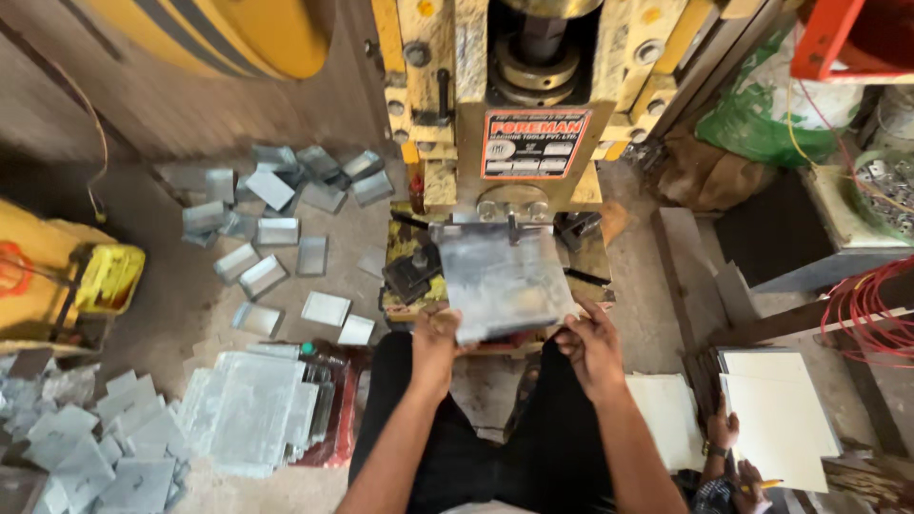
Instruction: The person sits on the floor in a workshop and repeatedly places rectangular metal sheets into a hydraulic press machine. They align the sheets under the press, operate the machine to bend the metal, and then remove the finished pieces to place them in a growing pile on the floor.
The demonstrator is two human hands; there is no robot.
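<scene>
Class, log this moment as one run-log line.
left hand: grips metal sheet | right hand: grips sheet | sheet: in yellow press

Left hand (pixel 436 333), right hand (pixel 590 345) gripping metal sheet (pixel 500 281), yellow press (pixel 514 105)

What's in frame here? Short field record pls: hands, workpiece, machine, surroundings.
left hand: grips the near left edge of the metal sheet
right hand: grips the sheet's near right edge
metal sheet: flat, grey, far edge under the yellow press
floor left: bent metal pieces scattered; flat sheet stack nearer
right side: another person's hand on white sheets; red wire coil
</scene>
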